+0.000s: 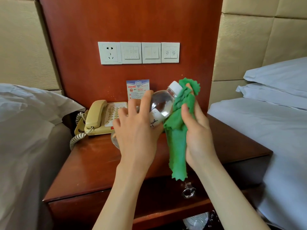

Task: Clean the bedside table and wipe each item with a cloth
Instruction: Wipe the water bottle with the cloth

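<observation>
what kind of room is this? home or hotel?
Most likely a hotel twin room: a corded telephone on a bedside table between two beds, a switch panel on the wooden headboard wall, and a printed notice card.

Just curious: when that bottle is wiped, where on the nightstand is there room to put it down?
The bedside table is bare across its front, and on its right toward the bed. The back left is crowded by the telephone and card.
</observation>
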